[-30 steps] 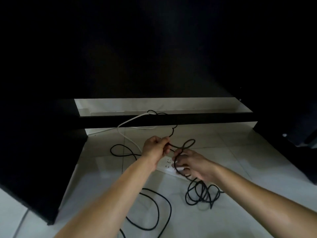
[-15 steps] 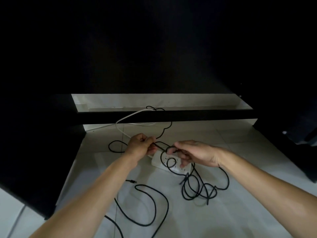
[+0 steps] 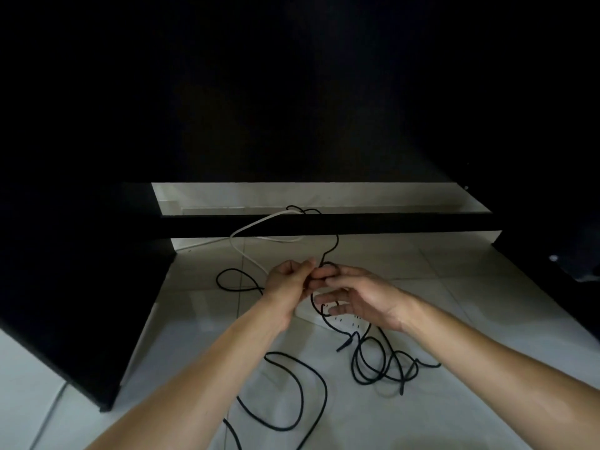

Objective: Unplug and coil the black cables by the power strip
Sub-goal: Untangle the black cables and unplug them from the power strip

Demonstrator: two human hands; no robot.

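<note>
**Hands meet over the strip**

Left hand (image 3: 287, 280) pinches the black cable (image 3: 293, 393) in curled fingers; right hand (image 3: 357, 295) touches it too, upper fingers curled on it, lower ones loose; slack loops sprawl on the floor tiles (image 3: 454, 417), white power strip (image 3: 349, 319) beneath.

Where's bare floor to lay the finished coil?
Bare tiles lie right of the right hand, toward the dark furniture. Crowded: the black cable tangle beside the power strip, and loops near the left hand.
</note>
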